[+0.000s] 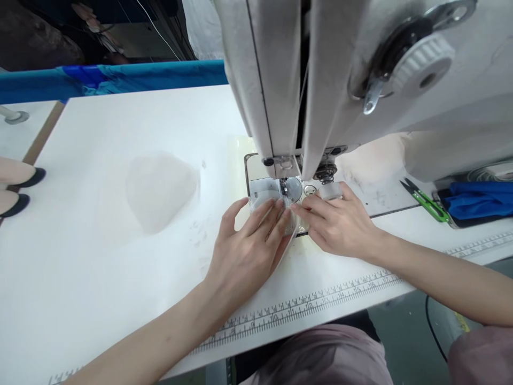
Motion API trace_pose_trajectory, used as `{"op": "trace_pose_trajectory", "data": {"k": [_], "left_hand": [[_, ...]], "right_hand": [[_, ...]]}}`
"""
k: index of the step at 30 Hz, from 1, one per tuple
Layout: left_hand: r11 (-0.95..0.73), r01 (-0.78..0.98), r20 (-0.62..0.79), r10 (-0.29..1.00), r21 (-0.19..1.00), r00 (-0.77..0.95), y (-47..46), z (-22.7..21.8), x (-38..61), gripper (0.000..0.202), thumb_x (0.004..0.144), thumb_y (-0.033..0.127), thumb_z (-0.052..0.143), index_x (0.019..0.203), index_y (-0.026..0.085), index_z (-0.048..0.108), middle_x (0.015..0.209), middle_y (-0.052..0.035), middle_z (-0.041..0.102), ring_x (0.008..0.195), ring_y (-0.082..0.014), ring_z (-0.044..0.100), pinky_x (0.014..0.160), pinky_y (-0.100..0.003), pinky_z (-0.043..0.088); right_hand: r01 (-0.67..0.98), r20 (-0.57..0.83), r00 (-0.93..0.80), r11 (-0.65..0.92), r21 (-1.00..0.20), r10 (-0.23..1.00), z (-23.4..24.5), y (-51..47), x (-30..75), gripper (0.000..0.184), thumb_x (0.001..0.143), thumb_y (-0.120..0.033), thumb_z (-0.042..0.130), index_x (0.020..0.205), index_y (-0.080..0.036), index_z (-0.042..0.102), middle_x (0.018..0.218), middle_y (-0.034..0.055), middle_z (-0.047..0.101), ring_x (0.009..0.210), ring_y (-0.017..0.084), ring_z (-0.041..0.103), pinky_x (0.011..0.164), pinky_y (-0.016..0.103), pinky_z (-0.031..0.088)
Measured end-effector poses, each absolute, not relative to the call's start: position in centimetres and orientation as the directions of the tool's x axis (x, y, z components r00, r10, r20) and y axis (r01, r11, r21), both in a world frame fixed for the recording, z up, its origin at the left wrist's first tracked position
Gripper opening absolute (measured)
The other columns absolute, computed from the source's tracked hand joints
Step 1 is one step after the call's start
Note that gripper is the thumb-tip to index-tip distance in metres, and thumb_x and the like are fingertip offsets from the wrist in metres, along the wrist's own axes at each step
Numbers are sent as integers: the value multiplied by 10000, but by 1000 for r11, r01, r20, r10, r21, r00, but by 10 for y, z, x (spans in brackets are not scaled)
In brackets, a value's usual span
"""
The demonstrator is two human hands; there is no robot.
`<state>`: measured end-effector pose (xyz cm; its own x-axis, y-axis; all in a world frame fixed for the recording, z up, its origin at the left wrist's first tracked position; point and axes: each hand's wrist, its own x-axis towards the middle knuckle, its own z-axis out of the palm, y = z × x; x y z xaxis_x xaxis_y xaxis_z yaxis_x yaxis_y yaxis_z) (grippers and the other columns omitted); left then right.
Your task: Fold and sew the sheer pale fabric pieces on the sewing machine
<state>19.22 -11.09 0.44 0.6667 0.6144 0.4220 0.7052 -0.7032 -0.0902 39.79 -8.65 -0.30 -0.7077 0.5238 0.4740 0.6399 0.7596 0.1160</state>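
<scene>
A small piece of sheer white fabric (266, 197) lies on the metal plate of a sewing machine (276, 80), at the presser foot (284, 186). My left hand (252, 243) rests flat on this fabric, thumb spread and fingertips pressing it just in front of the foot. To the right of the needle area is my right hand (340, 222). Its thumb and index fingertips come together at the fabric's right edge, close to my left fingertips. Part of the fabric is hidden beneath both hands.
A sheer rounded fabric piece (162, 192) lies on the white table at left. Beige pieces with black tips (18, 184) sit at the far left edge. Green thread snips (427, 202) and blue cloth (479, 200) are at right. A ruler strip (292, 312) lines the front edge.
</scene>
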Motion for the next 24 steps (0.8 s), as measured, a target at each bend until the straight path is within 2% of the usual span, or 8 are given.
{"op": "trace_pose_trajectory", "data": {"k": [11,16,24], "left_hand": [[-705,709,430,631,-32,646,-103,-1,191,290,935,220,524,1205,132,583,1217,-138,637,1159,-271,592,1025,-525,379],[-702,711,436,629,-35,643,-101,-1,192,285,939,223,513,1191,120,596,1212,-141,640,1147,-270,599,1038,-529,371],[-701,712,439,628,-42,643,-102,-4,192,297,941,223,512,1194,100,605,1213,-139,642,1166,-268,584,1073,-501,348]], "right_hand": [[666,485,-685,737,116,543,-3,-83,396,304,871,-101,400,997,-135,675,887,53,691,786,189,527,753,360,316],[668,484,-689,732,134,540,-4,-83,395,298,850,-100,406,940,-111,690,891,78,690,772,194,525,749,364,316],[667,451,-699,732,135,554,-4,-83,396,329,871,-101,389,1053,-91,664,923,84,695,844,204,559,769,367,311]]}}
